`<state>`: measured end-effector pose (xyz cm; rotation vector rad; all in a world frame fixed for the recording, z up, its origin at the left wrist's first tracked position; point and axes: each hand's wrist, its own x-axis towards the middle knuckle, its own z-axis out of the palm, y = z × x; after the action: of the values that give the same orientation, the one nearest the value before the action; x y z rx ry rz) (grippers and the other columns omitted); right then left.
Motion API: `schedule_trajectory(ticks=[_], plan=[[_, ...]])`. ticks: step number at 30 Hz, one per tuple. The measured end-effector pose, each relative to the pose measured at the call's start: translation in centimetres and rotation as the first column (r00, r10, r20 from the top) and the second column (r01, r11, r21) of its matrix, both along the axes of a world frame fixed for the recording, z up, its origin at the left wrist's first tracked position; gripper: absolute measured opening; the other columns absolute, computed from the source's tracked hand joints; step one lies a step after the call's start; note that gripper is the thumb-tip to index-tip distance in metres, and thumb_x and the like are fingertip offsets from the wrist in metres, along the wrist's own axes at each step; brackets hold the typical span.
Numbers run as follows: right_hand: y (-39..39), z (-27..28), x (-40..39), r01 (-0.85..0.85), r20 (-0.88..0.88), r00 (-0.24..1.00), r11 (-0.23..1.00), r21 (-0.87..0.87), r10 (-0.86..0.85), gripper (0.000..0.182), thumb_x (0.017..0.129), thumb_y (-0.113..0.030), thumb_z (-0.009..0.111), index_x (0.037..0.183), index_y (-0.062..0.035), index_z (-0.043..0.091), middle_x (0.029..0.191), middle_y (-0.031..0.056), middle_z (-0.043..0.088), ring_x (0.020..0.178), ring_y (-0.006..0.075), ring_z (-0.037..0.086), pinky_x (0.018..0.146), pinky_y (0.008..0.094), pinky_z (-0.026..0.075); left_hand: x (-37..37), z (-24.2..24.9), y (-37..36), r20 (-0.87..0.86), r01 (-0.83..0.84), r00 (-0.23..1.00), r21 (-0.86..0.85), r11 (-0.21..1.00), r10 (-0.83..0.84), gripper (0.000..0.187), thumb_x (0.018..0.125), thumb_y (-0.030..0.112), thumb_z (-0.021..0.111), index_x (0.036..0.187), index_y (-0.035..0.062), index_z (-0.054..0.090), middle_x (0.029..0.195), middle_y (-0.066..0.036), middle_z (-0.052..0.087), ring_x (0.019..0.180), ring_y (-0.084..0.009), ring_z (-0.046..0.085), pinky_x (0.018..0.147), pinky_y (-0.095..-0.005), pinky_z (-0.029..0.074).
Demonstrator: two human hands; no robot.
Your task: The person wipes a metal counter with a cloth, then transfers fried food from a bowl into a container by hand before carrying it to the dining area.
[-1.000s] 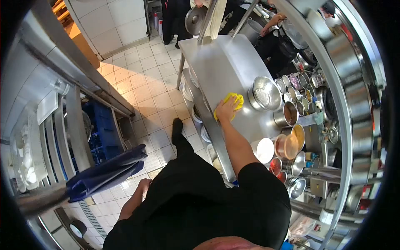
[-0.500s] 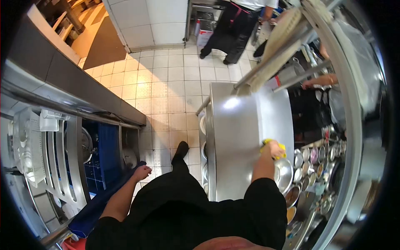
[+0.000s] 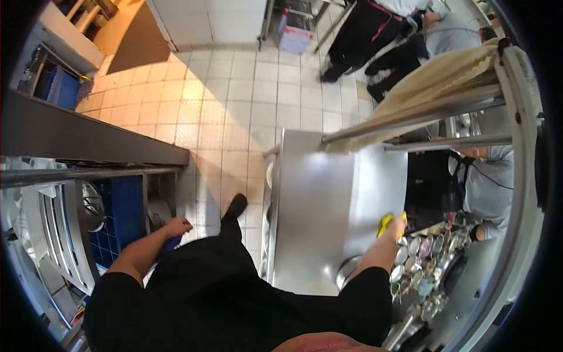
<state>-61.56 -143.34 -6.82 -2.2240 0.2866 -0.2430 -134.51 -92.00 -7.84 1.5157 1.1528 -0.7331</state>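
My right hand (image 3: 399,226) presses a yellow cloth (image 3: 385,224) onto the right side of the stainless steel counter (image 3: 311,223), close to the far edge. The fingers are closed over the cloth and partly hidden. A shiny metal bowl (image 3: 347,271) rests on the counter beside my right forearm, partly covered by it. My left hand (image 3: 177,227) hangs at my left side with its fingers loosely curled, and nothing shows in them. Just below it is a bit of blue material (image 3: 172,243).
Past the counter's right edge stand several small metal containers (image 3: 413,246). A beige towel (image 3: 434,88) hangs on a metal rail above the counter. Co-workers stand beyond, one in black trousers (image 3: 363,35). Blue racks (image 3: 124,211) sit under the left shelf; tiled floor (image 3: 226,123) lies between.
My right hand has slid the yellow cloth outward across the counter, toward its right edge. The metal bowl now shows on the near side of my forearm. My left hand has risen slightly.
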Motion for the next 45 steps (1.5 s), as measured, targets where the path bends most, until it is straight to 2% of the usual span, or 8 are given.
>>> schedule_trajectory(ticks=[5, 14, 17, 20, 23, 27, 37, 45], plan=[[16.7, 0.8, -0.3, 0.212, 0.270, 0.960, 0.820, -0.531, -0.073, 0.036, 0.064, -0.020, 0.060, 0.096, -0.0027, 0.055, 0.085, 0.0141, 0.059, 0.076, 0.0279, 0.057, 0.066, 0.0375, 0.045, 4.0, 2.4, 2.3, -0.071, 0.158, 0.985, -0.016, 0.987, -0.159, 0.029, 0.073, 0.028, 0.059, 0.086, 0.0026, 0.064, 0.077, -0.009, 0.065, 0.071, -0.0183, 0.062, 0.067, -0.0305, 0.048], [39.6, 0.7, -2.6, -0.269, 0.405, 0.864, 0.955, -0.126, 0.298, 0.050, 0.068, -0.039, 0.058, 0.106, -0.0069, 0.053, 0.105, 0.0125, 0.054, 0.100, 0.0298, 0.047, 0.087, 0.0389, 0.035, 8.4, 0.9, 8.6, 0.103, 0.153, 0.983, -0.010, 0.988, -0.151, 0.030, 0.075, 0.029, 0.059, 0.090, 0.0030, 0.062, 0.085, -0.011, 0.063, 0.082, -0.0210, 0.060, 0.074, -0.0316, 0.046], [39.9, -1.9, -0.5, -0.406, 0.166, 0.728, 0.613, -0.678, 0.665, 0.047, 0.072, -0.040, 0.058, 0.105, -0.0058, 0.054, 0.105, 0.0113, 0.055, 0.101, 0.0265, 0.049, 0.086, 0.0371, 0.037, 11.1, 3.5, 12.6, 0.134, 0.232, 0.962, 0.060, 0.971, -0.238, 0.032, 0.074, 0.030, 0.059, 0.091, 0.0033, 0.062, 0.086, -0.011, 0.063, 0.083, -0.0211, 0.060, 0.075, -0.0314, 0.046], [40.7, 2.6, -6.9, -0.396, 0.278, 0.858, 0.901, -0.179, 0.432, 0.042, 0.074, -0.031, 0.060, 0.106, -0.0057, 0.054, 0.106, 0.0110, 0.057, 0.099, 0.0263, 0.052, 0.089, 0.0367, 0.038, 12.1, 0.1, 18.0, 0.135, 0.214, 0.968, 0.004, 0.977, -0.212, 0.032, 0.074, 0.032, 0.058, 0.089, 0.0041, 0.064, 0.087, -0.011, 0.064, 0.083, -0.0217, 0.060, 0.076, -0.0318, 0.046], [41.3, 5.5, -15.1, -0.295, 0.228, 0.879, 0.853, -0.430, 0.419, 0.049, 0.072, -0.019, 0.059, 0.117, -0.0015, 0.047, 0.123, 0.0181, 0.044, 0.116, 0.0353, 0.036, 0.100, 0.0410, 0.024, 13.0, -0.7, 25.3, 0.060, 0.225, 0.972, 0.067, 0.972, -0.229, 0.028, 0.073, 0.030, 0.058, 0.088, 0.0074, 0.066, 0.089, -0.010, 0.064, 0.082, -0.0225, 0.060, 0.076, -0.0316, 0.046], [43.6, 6.8, -24.6, -0.192, 0.077, 0.960, 0.831, -0.522, 0.270, 0.060, 0.067, -0.005, 0.049, 0.125, 0.0020, 0.036, 0.131, 0.0177, 0.035, 0.124, 0.0322, 0.028, 0.105, 0.0400, 0.015, 15.2, -2.7, 37.1, -0.033, 0.825, 0.462, 0.384, 0.416, -0.886, 0.028, 0.078, 0.030, 0.049, 0.084, 0.0081, 0.065, 0.089, -0.015, 0.062, 0.082, -0.0328, 0.058, 0.075, -0.0387, 0.046], [51.8, 7.6, -29.0, -0.292, -0.007, 0.936, 0.762, -0.578, 0.353, 0.061, 0.062, 0.003, 0.039, 0.122, 0.0051, 0.037, 0.131, 0.0198, 0.034, 0.121, 0.0370, 0.030, 0.103, 0.0442, 0.018, 24.9, -0.7, 55.0, 0.157, 0.174, 0.960, 0.312, 0.934, -0.231, 0.037, 0.074, 0.032, 0.050, 0.087, 0.0004, 0.063, 0.087, -0.019, 0.061, 0.084, -0.0296, 0.059, 0.077, -0.0375, 0.045], [56.0, 8.9, -23.0, -0.374, -0.057, 0.875, 0.595, -0.711, 0.482, 0.042, 0.065, -0.009, 0.049, 0.107, -0.0035, 0.046, 0.110, 0.0158, 0.047, 0.104, 0.0358, 0.043, 0.090, 0.0444, 0.033, 28.8, -5.6, 56.2, 0.019, 0.685, 0.713, 0.192, 0.702, -0.701, 0.035, 0.070, 0.030, 0.050, 0.071, -0.0016, 0.063, 0.072, -0.020, 0.061, 0.062, -0.0280, 0.059, 0.059, -0.0394, 0.046]])
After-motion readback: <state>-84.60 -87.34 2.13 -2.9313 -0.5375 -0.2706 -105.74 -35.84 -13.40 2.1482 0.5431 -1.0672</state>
